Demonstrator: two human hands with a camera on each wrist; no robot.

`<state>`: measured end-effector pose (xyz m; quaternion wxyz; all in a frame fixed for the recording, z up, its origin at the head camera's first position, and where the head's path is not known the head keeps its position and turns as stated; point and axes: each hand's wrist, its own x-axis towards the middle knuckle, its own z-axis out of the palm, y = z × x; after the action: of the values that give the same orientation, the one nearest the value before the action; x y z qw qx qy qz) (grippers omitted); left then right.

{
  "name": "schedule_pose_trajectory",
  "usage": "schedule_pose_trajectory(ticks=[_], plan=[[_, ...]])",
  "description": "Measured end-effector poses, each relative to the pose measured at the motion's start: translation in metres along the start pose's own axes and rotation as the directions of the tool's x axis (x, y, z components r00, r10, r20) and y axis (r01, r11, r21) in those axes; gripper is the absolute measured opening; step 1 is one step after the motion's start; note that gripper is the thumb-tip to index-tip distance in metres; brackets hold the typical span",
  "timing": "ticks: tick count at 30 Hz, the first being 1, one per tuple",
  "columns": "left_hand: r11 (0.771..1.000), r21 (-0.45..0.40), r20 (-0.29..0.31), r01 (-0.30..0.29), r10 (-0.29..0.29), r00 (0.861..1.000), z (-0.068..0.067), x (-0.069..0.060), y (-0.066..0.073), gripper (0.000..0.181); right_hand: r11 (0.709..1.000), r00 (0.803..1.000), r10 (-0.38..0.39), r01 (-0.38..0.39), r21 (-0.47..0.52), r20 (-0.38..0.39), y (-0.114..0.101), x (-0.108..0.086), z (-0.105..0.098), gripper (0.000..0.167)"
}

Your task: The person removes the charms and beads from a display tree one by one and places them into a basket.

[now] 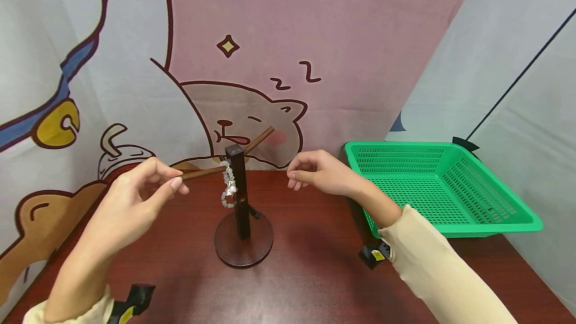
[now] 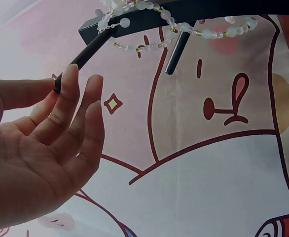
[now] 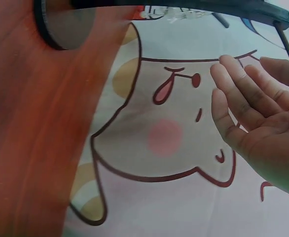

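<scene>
A dark wooden jewelry stand (image 1: 241,189) with a round base stands upright in the head view, a peg on each side near its top. Clear and whitish beaded bracelets (image 1: 229,184) hang at the inner end of the left peg (image 1: 204,172), close to the post. My left hand (image 1: 135,201) pinches that peg's outer end between thumb and index finger; the left wrist view shows the same hand (image 2: 51,133) and the beads (image 2: 206,33). My right hand (image 1: 321,171) hovers to the right of the post, fingers loosely bent, holding nothing and apart from the right peg (image 1: 261,139).
On the right of the red-brown table (image 1: 310,274) sits a green plastic basket (image 1: 495,214), beneath and beyond my right forearm. A cartoon-printed cloth (image 1: 360,64) hangs behind the table. Part of the stand's base (image 3: 65,27) shows in the right wrist view.
</scene>
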<state>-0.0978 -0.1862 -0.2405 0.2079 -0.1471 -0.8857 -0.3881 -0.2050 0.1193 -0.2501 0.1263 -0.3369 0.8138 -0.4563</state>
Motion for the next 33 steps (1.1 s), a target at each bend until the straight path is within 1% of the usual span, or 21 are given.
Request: schedule_pose_trajectory(ticks=[6,14,19,22,27,33], plan=[[1.0,0.005,0.001,-0.006,0.006,1.0,0.0,0.0,0.0,0.007,0.999,1.0,-0.017,0.017,0.032,-0.015,-0.016,0.013,-0.008,0.011],[1.0,0.007,0.002,-0.015,0.015,1.0,0.001,0.001,0.0,0.006,0.999,0.998,-0.035,0.036,0.003,-0.054,-0.03,0.026,-0.018,0.019],[1.0,0.007,-0.001,-0.017,0.017,1.0,0.001,0.001,0.0,0.006,0.998,0.996,-0.068,0.068,-0.003,-0.059,-0.038,0.033,-0.018,0.022],[1.0,0.008,-0.002,-0.016,0.016,1.0,0.0,0.0,0.0,0.006,0.996,0.995,-0.088,0.087,-0.018,-0.055,-0.043,0.037,-0.017,0.021],[1.0,0.015,-0.002,-0.009,0.009,1.0,0.0,0.0,0.0,0.006,0.995,0.994,-0.096,0.094,-0.029,-0.049,-0.046,0.041,-0.016,0.018],[0.999,0.043,-0.007,-0.016,0.016,1.0,0.0,0.001,0.003,0.005,0.995,0.994,-0.099,0.099,-0.015,-0.039,-0.044,0.041,-0.017,0.018]])
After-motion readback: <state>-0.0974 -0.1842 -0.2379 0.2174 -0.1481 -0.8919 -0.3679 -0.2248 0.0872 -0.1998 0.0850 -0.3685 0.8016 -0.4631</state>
